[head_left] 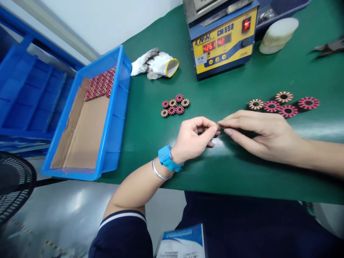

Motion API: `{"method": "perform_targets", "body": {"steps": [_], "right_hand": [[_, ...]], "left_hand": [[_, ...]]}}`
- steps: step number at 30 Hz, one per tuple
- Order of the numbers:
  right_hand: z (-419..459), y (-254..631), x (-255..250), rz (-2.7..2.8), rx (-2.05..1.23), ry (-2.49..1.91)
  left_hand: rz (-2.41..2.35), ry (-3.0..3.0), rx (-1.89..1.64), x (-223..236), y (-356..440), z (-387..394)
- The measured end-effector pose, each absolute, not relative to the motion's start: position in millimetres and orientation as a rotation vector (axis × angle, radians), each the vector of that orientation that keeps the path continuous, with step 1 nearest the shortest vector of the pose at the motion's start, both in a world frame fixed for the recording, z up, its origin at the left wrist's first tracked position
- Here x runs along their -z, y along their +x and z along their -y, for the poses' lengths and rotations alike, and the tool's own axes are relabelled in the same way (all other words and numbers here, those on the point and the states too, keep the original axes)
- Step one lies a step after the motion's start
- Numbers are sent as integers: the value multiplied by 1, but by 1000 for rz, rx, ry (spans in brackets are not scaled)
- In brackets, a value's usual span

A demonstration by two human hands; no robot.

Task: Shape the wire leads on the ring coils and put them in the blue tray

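My left hand (194, 139) is curled shut round a small wound coil ring (208, 131), mostly hidden by the fingers, just above the green mat (231, 172). My right hand (258, 134) meets it from the right, thumb and forefinger pinched at the ring's edge, perhaps on a fine wire too thin to make out. A cluster of several small red and tan coil rings (175, 105) lies on the mat behind my left hand. Several larger rings (282, 104) lie in a row behind my right hand.
A blue bin (107, 143) lined with cardboard holds more rings at its far end, left of the mat. A yellow and blue soldering station (223, 39) stands at the back, a white glove (157, 64) beside it. A cream sponge pad (278, 34) and pliers (329, 48) lie far right.
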State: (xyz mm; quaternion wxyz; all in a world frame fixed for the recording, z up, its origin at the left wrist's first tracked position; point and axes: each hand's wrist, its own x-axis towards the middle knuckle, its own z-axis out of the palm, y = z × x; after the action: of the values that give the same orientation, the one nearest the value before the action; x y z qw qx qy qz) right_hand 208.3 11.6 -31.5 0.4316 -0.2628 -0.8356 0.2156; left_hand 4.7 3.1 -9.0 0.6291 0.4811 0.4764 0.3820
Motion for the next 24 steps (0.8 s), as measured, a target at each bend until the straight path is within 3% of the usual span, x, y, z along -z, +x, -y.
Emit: {"method": "perform_targets", "body": {"steps": [12, 24], "right_hand": [[-16, 208, 27, 2020, -669, -717], [-19, 210, 30, 2242, -330, -671]], "left_hand": [[-1102, 1151, -852, 8, 6, -3], [-1097, 1140, -761, 7, 9, 3]]}}
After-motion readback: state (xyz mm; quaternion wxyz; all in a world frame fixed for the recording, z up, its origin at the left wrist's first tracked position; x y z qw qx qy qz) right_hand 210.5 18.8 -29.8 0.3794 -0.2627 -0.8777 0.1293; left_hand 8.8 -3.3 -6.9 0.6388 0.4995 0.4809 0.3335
